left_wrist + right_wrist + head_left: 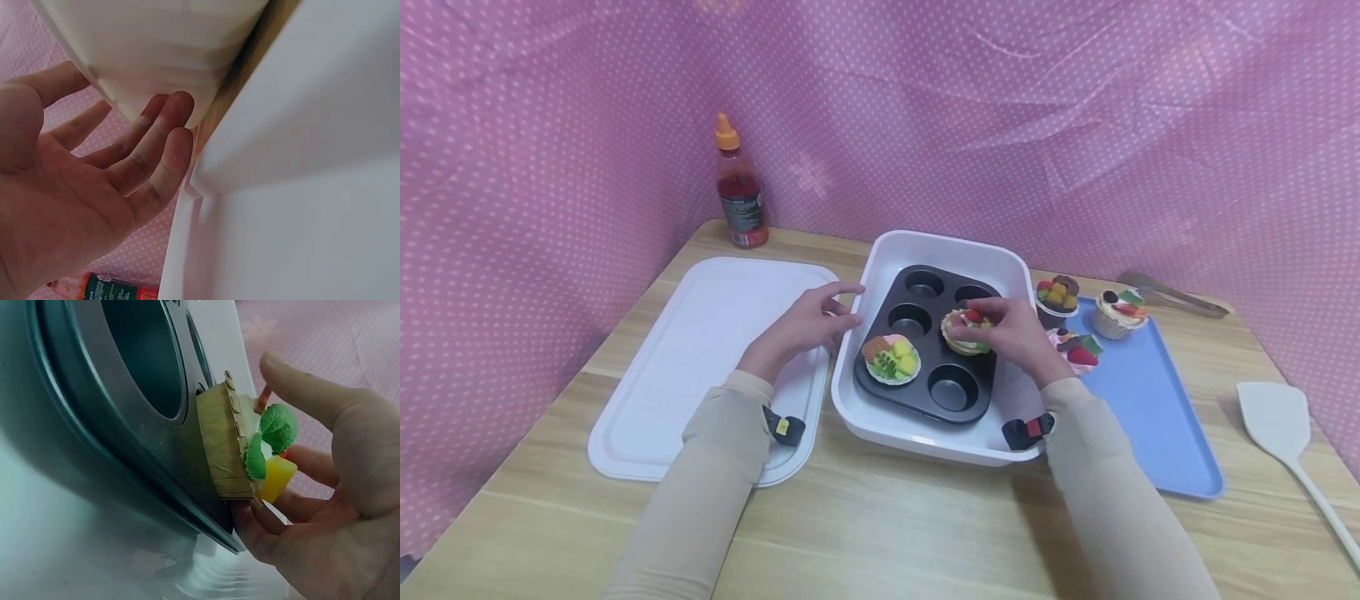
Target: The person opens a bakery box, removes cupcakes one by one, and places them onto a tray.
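Observation:
My right hand (1017,333) grips a fruit-topped cupcake (964,333) over the middle right cup of a dark six-cup muffin tin (928,321). In the right wrist view this cupcake (228,447) has a tan fluted case, green leaves and a yellow fruit piece, with fingers curled around its side. Another cupcake (891,360), topped with yellow and green pieces, sits in the front left cup. The tin lies inside a white tub (895,429). My left hand (808,321), fingers loosely bent and holding nothing, is at the tub's left rim.
On the left lies a white tray (700,358), with a sauce bottle (742,200) behind it. Several cupcakes stand around a blue tray (1157,417) on the right. Tongs (1172,292) lie at the back right, and a white spatula (1273,417) at the far right.

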Tool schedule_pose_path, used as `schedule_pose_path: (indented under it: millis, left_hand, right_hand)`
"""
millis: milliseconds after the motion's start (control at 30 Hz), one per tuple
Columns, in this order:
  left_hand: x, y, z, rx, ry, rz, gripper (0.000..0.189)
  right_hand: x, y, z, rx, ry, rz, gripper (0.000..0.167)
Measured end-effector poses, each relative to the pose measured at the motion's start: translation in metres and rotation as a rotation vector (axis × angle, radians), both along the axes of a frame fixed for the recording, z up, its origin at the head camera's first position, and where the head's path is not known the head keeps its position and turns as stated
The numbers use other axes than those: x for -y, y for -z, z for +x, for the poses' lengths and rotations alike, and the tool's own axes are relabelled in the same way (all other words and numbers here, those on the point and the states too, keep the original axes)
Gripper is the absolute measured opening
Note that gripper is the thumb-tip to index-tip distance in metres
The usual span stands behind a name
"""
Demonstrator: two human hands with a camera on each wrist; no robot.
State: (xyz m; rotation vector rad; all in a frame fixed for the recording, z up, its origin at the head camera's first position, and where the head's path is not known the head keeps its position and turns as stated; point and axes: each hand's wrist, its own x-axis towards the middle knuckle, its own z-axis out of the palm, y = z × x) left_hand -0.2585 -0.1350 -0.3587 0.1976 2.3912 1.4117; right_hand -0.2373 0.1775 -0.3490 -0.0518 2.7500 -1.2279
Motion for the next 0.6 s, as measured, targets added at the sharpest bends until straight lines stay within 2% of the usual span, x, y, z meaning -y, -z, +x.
schedule_pose_path:
  millis: [600]
  left_hand:
    - [-0.0003,-0.0011,0.0008,-0.002,0.003,-0.008,0.054]
  right_hand:
    - [-0.001,0.0022,-0.0013,0.001,-0.031,0.006,0.068]
